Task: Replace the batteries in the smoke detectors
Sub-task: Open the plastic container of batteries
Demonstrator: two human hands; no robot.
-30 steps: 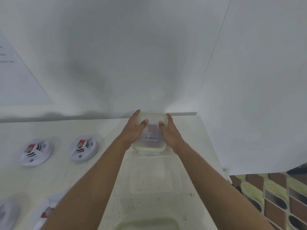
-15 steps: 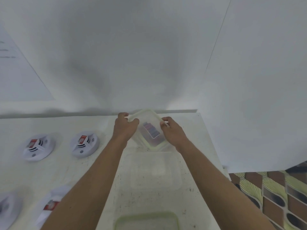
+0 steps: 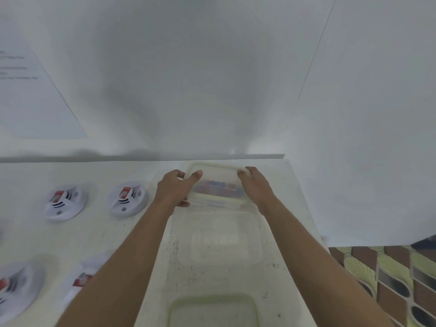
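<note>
Batteries [image 3: 217,187] are sitting, kinda blurry, inside a clear box [image 3: 219,202] at the far end of the tabletop [image 3: 106,234]. Left grip [image 3: 175,188] & right grip [image 3: 256,185] are both curling round the box's ends, holding it. Nearest smoke detector [image 3: 128,199] is lying just left, not touching.

No legible txt anywhere.

Wall [image 3: 212,102] tight behind battery box [image 3: 215,187]; smoke detectors [image 3: 127,199] block left; table edge [image 3: 300,204] right.

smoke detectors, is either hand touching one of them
No, the left hand and right hand both hold the clear container, while the smoke detectors lie apart on its left.
</note>
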